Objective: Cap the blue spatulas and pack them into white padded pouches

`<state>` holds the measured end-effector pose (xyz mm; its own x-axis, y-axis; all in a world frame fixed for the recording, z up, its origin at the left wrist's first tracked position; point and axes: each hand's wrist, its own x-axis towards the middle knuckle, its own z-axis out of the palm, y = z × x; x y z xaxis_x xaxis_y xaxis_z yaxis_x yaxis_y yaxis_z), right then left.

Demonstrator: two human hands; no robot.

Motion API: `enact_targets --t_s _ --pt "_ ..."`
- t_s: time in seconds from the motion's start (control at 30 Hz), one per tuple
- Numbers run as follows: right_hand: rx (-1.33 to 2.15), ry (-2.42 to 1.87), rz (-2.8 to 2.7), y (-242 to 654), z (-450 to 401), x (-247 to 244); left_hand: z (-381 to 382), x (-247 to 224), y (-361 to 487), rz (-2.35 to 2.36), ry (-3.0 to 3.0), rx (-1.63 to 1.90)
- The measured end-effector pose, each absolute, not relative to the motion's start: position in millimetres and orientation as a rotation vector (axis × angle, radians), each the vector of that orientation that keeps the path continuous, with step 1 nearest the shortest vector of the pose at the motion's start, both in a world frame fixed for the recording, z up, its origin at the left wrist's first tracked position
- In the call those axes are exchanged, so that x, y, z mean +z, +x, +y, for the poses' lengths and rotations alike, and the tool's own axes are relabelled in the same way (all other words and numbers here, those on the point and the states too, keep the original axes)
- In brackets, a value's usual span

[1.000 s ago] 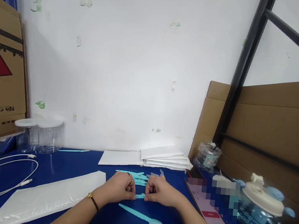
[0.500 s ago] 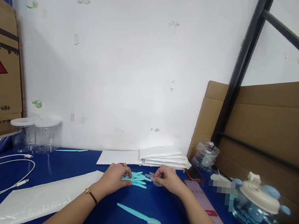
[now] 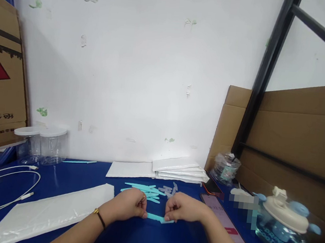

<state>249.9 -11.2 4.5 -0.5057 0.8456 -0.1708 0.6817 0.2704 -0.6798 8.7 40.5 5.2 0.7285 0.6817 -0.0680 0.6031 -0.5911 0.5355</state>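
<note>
My left hand (image 3: pixel 132 203) is closed around the handle of a turquoise eyebrow razor (image 3: pixel 154 217), low over the blue table. My right hand (image 3: pixel 184 208) pinches the same razor near its head, whose tip shows just past the fingers. Whether a clear cap is also in the right fingers I cannot tell. Behind the hands lies a loose pile of turquoise razors (image 3: pixel 140 188), partly covered by my left hand. Beside that pile, near my right knuckles, are several small translucent caps (image 3: pixel 168 191).
White padded envelopes (image 3: pixel 179 170) are stacked by the wall, and another envelope (image 3: pixel 63 207) lies at the left. A phone (image 3: pixel 227 225) and a water bottle (image 3: pixel 283 227) stand to the right. Lidded clear jars (image 3: pixel 52 148), a white cable (image 3: pixel 9 167) and another razor (image 3: pixel 79 162) are at left.
Both hands have drawn back toward me from the pile and the caps. The single razor that lay in front is no longer there on the table; a razor is now held between my hands.
</note>
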Motion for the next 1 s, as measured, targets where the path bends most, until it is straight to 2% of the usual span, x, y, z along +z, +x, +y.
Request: enact_targets --t_s 0.27,0.47,0.53,0.7,0.83,1.0 --pt "0.769 -1.573 -2.177 278 -2 0 62 5 -11 1.116 2.408 0.161" --pt "0.358 -1.593 -1.976 293 4 -3 61 3 -7 1.112 2.618 0.514" --pt "0.274 -1.520 -2.046 290 5 -7 56 -1 1 1.085 2.662 0.520" --pt "0.373 -1.490 -2.316 267 11 -26 50 -23 20 1.074 2.717 0.239" --pt "0.370 -1.497 -2.338 259 15 -37 51 -31 22 1.098 2.724 0.244" --pt "0.263 -1.704 -2.176 271 16 -44 51 -32 18 1.093 2.722 0.253"
